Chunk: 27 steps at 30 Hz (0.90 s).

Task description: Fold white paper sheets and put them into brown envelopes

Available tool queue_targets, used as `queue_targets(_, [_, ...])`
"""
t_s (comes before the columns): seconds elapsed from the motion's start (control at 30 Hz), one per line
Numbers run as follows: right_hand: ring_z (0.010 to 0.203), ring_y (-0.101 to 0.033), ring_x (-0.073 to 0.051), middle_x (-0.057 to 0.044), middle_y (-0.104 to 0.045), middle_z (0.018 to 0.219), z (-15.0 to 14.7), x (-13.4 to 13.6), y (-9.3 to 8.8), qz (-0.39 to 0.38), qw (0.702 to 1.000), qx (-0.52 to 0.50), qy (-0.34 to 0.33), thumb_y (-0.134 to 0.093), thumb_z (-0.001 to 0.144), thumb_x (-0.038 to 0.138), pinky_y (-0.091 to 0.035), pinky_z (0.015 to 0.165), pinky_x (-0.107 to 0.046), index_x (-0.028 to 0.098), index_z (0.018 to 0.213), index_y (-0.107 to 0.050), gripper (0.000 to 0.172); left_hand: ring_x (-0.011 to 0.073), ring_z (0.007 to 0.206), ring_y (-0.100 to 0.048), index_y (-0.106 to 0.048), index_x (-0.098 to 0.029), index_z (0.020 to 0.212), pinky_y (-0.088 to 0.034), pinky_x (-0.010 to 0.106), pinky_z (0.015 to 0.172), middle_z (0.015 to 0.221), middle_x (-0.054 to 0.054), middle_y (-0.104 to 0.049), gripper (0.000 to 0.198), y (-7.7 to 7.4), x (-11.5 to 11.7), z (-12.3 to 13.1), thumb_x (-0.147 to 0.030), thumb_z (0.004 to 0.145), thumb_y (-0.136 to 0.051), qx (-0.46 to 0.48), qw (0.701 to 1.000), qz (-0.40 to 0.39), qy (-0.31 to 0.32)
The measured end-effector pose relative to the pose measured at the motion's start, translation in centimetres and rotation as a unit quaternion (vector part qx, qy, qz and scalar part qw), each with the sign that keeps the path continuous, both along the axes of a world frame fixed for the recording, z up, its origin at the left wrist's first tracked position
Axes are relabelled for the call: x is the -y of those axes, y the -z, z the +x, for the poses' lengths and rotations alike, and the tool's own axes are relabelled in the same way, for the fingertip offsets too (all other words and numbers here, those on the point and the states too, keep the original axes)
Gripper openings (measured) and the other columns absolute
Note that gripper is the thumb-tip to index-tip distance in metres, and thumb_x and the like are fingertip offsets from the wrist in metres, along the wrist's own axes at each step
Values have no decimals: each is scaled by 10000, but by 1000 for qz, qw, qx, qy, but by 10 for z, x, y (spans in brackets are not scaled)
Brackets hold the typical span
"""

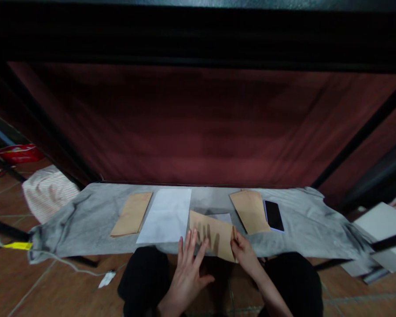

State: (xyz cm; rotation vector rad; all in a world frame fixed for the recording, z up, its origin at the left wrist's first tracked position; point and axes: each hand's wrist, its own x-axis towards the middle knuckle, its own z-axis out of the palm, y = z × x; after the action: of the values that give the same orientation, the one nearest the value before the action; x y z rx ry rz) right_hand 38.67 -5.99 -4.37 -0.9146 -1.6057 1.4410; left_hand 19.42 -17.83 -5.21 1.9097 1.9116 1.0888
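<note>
My right hand (244, 254) pinches the right end of a flat brown paper bag (214, 232), where folded edges show. The bag lies slanted at the front edge of the cloth-covered bench. My left hand (192, 268) is open, fingers spread, at the bag's left part; whether the fingertips touch it I cannot tell. A whitish sheet (223, 217) peeks out from behind the bag. To the left lies a large white sheet of paper (168, 215).
Brown paper bags (132, 215) lie at the left, and more brown paper bags (250, 211) at the right, beside a phone (273, 215). Grey cloth (303, 220) covers the bench. A dark red panel (198, 127) stands behind. A white cable (69, 264) hangs at the left.
</note>
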Motion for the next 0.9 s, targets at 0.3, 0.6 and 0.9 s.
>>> queue_targets(0.3, [881,-700,-243,-43,-749,948,19,17,-11,-140,979,-44,-143,-687,833,514,-545,845,-394,238,1139,-696,412,447,1479,-209,-257,-246,1571,-148,692,1164,1610,191,-252,1196,-26,-14,-12,-444,574,-889,-284,949,19,134])
queue_targets(0.6, [791,-664,-203,-29,-721,816,17,-9,19,9,989,143,44,-601,821,294,-529,720,-297,203,919,-674,152,342,1241,-488,-309,-240,1557,-331,535,1086,1381,160,-506,907,-18,-28,-16,-226,739,-701,-272,959,11,81])
queue_targets(0.9, [838,-668,-215,-87,-696,973,14,-50,55,42,953,242,179,-434,933,374,-533,777,-345,188,1074,-634,307,342,1271,-481,-162,-209,1587,-154,587,1179,1367,153,-510,1027,14,-42,-48,-303,723,-710,-305,951,-34,18])
